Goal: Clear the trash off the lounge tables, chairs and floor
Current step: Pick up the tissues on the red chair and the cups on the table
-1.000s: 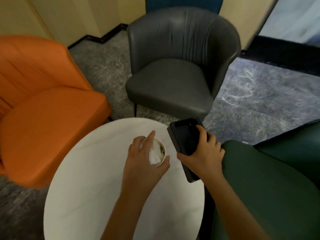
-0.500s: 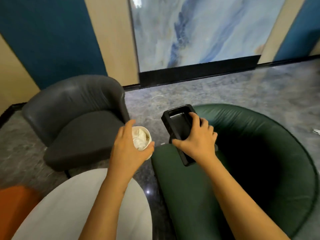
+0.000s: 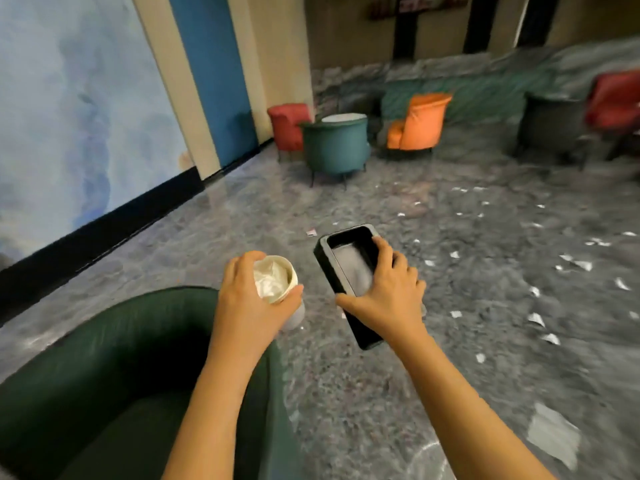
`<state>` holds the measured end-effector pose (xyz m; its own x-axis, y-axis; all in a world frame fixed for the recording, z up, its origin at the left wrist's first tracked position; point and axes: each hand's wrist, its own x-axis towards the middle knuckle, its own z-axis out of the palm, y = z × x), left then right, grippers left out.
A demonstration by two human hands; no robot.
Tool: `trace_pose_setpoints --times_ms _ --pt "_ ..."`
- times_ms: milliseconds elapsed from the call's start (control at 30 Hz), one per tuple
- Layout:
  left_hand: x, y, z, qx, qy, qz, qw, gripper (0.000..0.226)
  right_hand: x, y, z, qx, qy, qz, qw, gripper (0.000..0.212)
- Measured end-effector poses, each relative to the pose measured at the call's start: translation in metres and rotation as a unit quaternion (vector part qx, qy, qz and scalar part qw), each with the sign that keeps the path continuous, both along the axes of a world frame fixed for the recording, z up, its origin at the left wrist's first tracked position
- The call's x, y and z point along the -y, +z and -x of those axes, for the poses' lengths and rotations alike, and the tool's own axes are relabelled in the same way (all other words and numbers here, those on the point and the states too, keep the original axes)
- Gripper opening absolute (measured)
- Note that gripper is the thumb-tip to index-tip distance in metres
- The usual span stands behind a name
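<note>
Over the grey marbled floor (image 3: 346, 393), the person holds two things in front of the body. The left hand (image 3: 249, 299) has its grip wrapped round a small cream paper cup (image 3: 294, 282), fingers on the far side and thumb on the near rim. The cup is upright and stuffed with crumpled white tissue (image 3: 268, 280). The right hand (image 3: 388, 292) grasps a black rectangular plastic tray (image 3: 349, 268) from its right edge, fingers curled over the rim and thumb along the near side. The tray tilts, its open side facing up and toward the camera. Cup and tray are just beside each other, apart.

Below the left arm sits a dark green round-backed armchair (image 3: 104, 375). Many small white paper scraps (image 3: 536, 318) lie scattered across the floor on the right, with a larger pale sheet (image 3: 554, 441) near the lower right. Farther off, a teal armchair (image 3: 336, 147), a red armchair (image 3: 289, 128) and an orange armchair (image 3: 419, 123) surround a round white table (image 3: 343, 117). A grey armchair (image 3: 550, 123) stands well to the right.
</note>
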<state>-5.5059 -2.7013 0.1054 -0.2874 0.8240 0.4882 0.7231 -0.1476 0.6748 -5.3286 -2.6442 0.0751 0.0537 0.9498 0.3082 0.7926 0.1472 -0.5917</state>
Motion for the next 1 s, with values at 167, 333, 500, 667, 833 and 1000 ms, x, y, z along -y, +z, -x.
trace_pose_setpoints --times_ms 167,333,500,667,833,1000 --pt "-0.104 -0.002 -0.173 -0.009 -0.141 -0.009 0.990 0.054 -0.048 0.008 -0.189 0.033 -0.126 0.003 0.991 0.105" --pt "-0.181 -0.005 -0.332 -0.029 -0.296 -0.001 0.955 0.056 -0.057 0.008 -0.360 0.037 -0.271 0.025 0.962 0.104" --pt "-0.245 -0.023 -0.484 -0.035 -0.423 0.017 0.905 0.056 -0.053 -0.007 -0.504 0.031 -0.412 0.061 0.909 0.104" --pt "-0.320 -0.037 -0.645 -0.029 -0.540 0.019 0.841 0.056 -0.089 -0.014 -0.640 0.036 -0.511 0.079 0.855 0.104" --pt "-0.390 -0.021 -0.771 -0.027 -0.600 -0.005 0.800 0.055 -0.140 0.002 -0.743 0.045 -0.552 0.086 0.828 0.103" --pt "-0.458 -0.015 -0.917 -0.029 -0.643 0.006 0.765 0.053 -0.181 0.008 -0.861 0.055 -0.598 0.107 0.792 0.105"
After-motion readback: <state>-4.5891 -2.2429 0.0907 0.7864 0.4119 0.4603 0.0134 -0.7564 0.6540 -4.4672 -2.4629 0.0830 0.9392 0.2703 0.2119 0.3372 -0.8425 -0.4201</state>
